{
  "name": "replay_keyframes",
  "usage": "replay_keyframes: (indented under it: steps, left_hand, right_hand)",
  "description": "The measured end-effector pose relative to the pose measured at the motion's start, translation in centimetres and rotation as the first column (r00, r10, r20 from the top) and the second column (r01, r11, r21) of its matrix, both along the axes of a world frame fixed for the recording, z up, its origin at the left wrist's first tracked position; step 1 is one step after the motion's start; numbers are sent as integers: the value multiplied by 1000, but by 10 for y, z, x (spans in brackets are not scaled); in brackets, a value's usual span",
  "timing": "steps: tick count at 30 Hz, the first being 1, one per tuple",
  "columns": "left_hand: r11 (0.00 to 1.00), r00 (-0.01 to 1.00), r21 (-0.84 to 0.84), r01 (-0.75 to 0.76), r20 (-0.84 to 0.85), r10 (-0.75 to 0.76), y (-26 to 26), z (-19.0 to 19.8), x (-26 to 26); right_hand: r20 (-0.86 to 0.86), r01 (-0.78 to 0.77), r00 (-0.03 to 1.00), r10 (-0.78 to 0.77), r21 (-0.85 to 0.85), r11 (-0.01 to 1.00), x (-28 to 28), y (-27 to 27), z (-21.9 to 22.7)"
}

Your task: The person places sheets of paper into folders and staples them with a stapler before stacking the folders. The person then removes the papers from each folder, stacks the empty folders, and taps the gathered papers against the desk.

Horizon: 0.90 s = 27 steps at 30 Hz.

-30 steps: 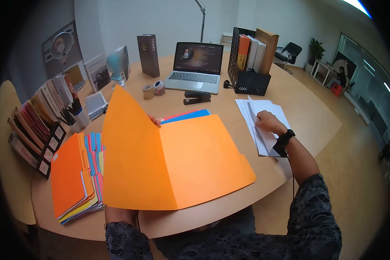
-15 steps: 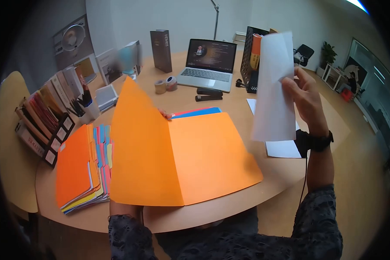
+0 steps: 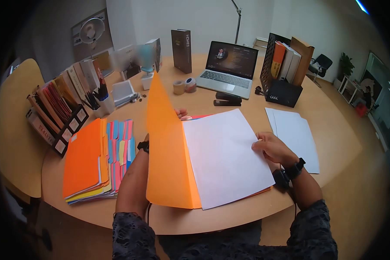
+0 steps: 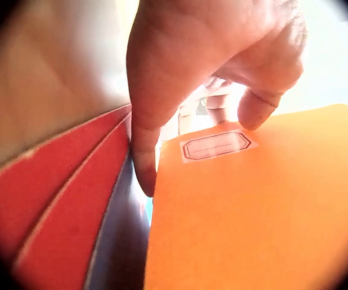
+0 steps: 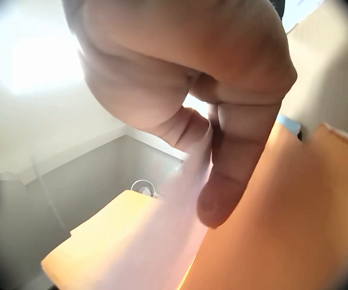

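Note:
An orange file folder (image 3: pixel 164 164) stands open on the table, its left flap tilted up and its label (image 4: pixel 216 147) near the top edge in the left wrist view. My left hand (image 4: pixel 204 54) holds that flap at its upper edge; in the head view most of the hand is hidden behind it. My right hand (image 3: pixel 273 149) pinches a white sheet of paper (image 3: pixel 229 160) by its right edge, thumb on top. The sheet lies over the folder's right flap, its left edge close to the fold. Red folders (image 4: pixel 59 205) and a blue one show beneath.
More white sheets (image 3: pixel 297 143) lie at the right. A stack of coloured folders (image 3: pixel 84 160) sits at the left, near a book rack (image 3: pixel 52 108) and a pen cup (image 3: pixel 105 105). Behind are tape rolls (image 3: pixel 190 85), a stapler (image 3: pixel 227 99), a laptop (image 3: pixel 229 65) and a black file holder (image 3: pixel 284 93).
My right hand has lifted a white sheet from the pile at the right and carried it left over the open folder. My left hand keeps holding the flap, which now stands steeper.

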<state>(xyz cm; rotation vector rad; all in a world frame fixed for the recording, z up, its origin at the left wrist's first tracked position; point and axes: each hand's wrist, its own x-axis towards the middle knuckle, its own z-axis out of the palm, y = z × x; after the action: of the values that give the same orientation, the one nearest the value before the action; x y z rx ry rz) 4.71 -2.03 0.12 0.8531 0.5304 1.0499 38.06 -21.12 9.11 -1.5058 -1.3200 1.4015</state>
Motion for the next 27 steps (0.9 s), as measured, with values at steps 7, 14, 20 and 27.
replay_keyframes:
  steps: [7,14,20,27]
  left_hand:
    - [994,987,-61,91,138,-82,-12,17,2]
    - [993,989,84,79,116,-88,-18,20,5]
    - [989,974,82,120,182,-134,-22,15,1]
    - [990,972,67,125,194,-135,-11,7,1]
  right_hand:
    - [-99,16,995,-14,25,1000,6,10,-30]
    - [118,-68,991,60,63,996,3,5,-24]
    - [338,-64,941,32,83,995,11,4,-20]
    - [325,-9,945,-44,160,987,13,6,-15]
